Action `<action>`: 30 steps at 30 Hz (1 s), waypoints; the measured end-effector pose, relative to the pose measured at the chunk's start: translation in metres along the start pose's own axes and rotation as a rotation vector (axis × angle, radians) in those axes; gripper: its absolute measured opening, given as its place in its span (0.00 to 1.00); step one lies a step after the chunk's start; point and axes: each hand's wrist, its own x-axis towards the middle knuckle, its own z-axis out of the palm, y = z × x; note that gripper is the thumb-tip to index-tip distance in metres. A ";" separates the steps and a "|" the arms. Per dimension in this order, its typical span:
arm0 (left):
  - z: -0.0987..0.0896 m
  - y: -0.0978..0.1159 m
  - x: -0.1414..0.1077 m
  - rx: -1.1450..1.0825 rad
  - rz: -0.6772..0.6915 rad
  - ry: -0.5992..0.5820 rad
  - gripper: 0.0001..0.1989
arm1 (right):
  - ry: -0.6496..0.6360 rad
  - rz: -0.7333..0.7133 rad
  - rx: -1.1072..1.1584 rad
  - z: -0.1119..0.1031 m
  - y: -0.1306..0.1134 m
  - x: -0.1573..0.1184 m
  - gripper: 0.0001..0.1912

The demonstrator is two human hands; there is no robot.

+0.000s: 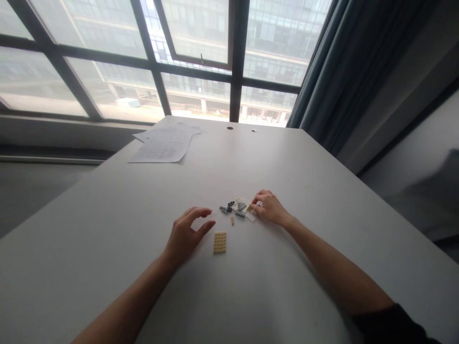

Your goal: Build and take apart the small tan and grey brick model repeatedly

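My left hand [188,231] hovers over the table with thumb and fingers apart and nothing between them. Just right of it lies a tan studded building plate [220,243]. Beyond the plate is a small tan brick [232,220]. A loose pile of grey, dark and white building bricks [236,206] lies between the two hands. At the pile's right edge, my right hand [268,206] has its thumb and fingertips closed on a tan brick [249,208]. A flat white piece [250,217] lies just below those fingertips.
All of this is on a white table [279,162]. Printed sheets of paper [161,143] lie at its far left. Two small round holes are near the back edge. Behind stand large windows, with a dark blue curtain [322,86] at the right.
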 end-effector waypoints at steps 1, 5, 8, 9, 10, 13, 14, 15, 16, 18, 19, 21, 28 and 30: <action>0.000 0.000 0.000 -0.007 -0.005 0.006 0.11 | 0.009 0.010 -0.012 0.001 -0.002 0.001 0.04; 0.001 -0.001 0.000 -0.016 -0.034 0.021 0.11 | 0.078 -0.052 -0.038 0.009 -0.011 -0.002 0.10; 0.001 0.001 0.000 -0.015 -0.047 0.018 0.11 | 0.085 -0.130 -0.039 0.015 -0.021 -0.009 0.14; 0.001 0.002 0.000 -0.013 -0.045 0.017 0.11 | 0.069 -0.146 -0.043 0.016 -0.023 -0.010 0.13; 0.001 0.003 0.001 -0.010 -0.041 0.017 0.11 | 0.050 -0.156 -0.048 0.018 -0.025 -0.011 0.11; 0.000 0.004 0.001 -0.003 -0.025 0.014 0.10 | 0.024 -0.163 -0.060 0.021 -0.028 -0.013 0.05; 0.000 0.004 0.002 -0.002 -0.022 0.010 0.10 | 0.030 -0.163 -0.059 0.021 -0.028 -0.013 0.04; 0.000 0.004 0.001 0.001 -0.017 0.007 0.09 | 0.040 -0.163 -0.052 0.021 -0.028 -0.014 0.03; 0.000 0.003 0.001 0.005 -0.012 0.008 0.09 | 0.051 -0.161 -0.039 0.021 -0.028 -0.014 0.03; 0.001 0.003 0.000 0.012 -0.004 0.008 0.09 | 0.075 -0.156 0.009 0.021 -0.029 -0.016 0.03; 0.001 0.003 0.000 0.014 -0.003 0.004 0.09 | 0.086 -0.153 0.046 0.020 -0.030 -0.017 0.04; 0.001 0.004 -0.001 0.015 -0.007 -0.009 0.08 | 0.098 -0.153 0.131 0.018 -0.032 -0.020 0.04; 0.000 0.007 -0.001 0.019 0.071 -0.085 0.07 | 0.085 -0.120 0.231 0.008 -0.032 -0.039 0.11; 0.000 0.007 -0.001 0.025 0.089 -0.079 0.07 | 0.056 -0.163 0.168 0.008 -0.030 -0.045 0.10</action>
